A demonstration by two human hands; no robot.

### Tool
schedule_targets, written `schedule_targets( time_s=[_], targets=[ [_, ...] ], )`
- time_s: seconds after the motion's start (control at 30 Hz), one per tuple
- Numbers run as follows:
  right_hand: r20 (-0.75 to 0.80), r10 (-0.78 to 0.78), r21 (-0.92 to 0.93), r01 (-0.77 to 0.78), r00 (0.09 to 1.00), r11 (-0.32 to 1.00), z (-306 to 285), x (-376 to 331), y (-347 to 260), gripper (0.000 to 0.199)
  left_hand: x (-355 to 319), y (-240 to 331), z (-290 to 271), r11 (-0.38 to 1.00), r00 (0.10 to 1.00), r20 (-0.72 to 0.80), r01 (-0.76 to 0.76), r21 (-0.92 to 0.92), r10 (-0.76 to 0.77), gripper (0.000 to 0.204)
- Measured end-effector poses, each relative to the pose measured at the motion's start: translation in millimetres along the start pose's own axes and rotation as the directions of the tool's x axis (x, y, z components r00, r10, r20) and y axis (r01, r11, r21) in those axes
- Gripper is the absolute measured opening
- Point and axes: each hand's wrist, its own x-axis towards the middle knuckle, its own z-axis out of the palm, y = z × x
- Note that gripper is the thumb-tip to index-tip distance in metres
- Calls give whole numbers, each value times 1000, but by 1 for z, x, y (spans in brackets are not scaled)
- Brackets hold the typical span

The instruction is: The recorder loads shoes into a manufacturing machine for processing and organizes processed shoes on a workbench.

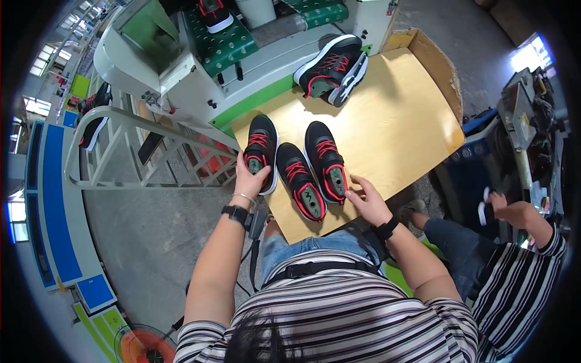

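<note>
Three black sneakers with red laces and white soles stand on a yellow wooden board (399, 121), toes pointing away from me. My left hand (249, 181) grips the heel end of the left sneaker (259, 138), thumb on one side and fingers on the other. Beside it stand the middle sneaker (292, 160) and the right sneaker (319, 140), close together. At the right sneaker's heel is my right hand (370, 204), fingers apart, its thumb tip at or very near the heel. Farther back lies a pair of similar sneakers (330, 69), one tilted on its side.
Behind the board is a white machine (254, 85) with perforated green plates (227, 48) and another sneaker (215, 15). On the left stands a metal rack (112, 181) holding sneakers (95, 118). A co-worker (514, 278) is close on my right. An orange fan (145, 345) sits lower left.
</note>
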Motion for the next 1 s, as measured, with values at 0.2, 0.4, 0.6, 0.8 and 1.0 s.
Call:
schedule_targets(
  time_s=[0.2, 0.4, 0.6, 0.8, 1.0],
  targets=[
    [-4, 99, -20, -99, 995, 995, -19, -50, 27, 44, 4, 11, -32, 611, 872, 416, 480, -629, -258, 49],
    [-86, -5, 223, 24, 996, 974, -23, -68, 1, 59, -51, 115, -51, 690, 938, 347, 262, -675, -16, 70],
    [-164, -318, 250, 351, 934, 902, -42, -47, -69, 106, -82, 148, 38, 882, 749, 540, -126, -454, 385, 106],
    [-424, -299, -377, 134, 855, 917, -56, -8, 13, 103, -89, 125, 138, 981, 944, 330, 46, -186, 18, 115],
    [-509, -40, -27, 30, 860, 999, -46, -29, -10, 90, -60, 118, 129, 981, 947, 320, 66, -181, -4, 100]
  ],
)
